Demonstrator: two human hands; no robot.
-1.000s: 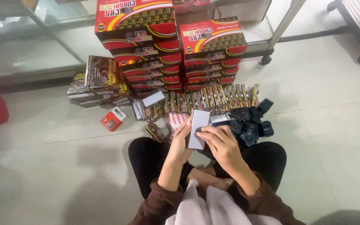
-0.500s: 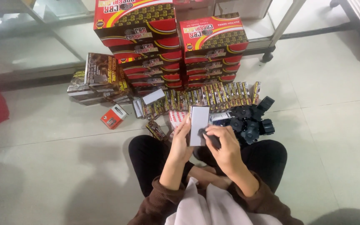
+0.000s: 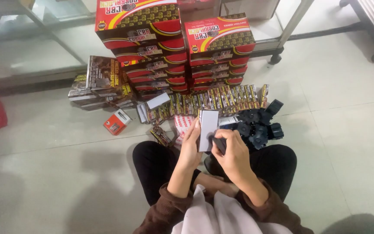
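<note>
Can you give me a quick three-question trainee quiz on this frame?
1. True or false: the left hand holds the small grey box.
2. What lies just right of the hands: A) a pile of black parts, B) a blue bucket, C) a broom?
3. What colour is the small carton lying alone on the floor?

Key: 1 true; 2 A; 3 orange-red. The right hand grips a small black part.

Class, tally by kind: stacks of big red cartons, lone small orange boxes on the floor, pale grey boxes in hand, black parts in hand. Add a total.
Stacks of big red cartons: 2
Small orange box: 1
Pale grey box, left hand: 1
Black part, right hand: 1
Total: 5
</note>
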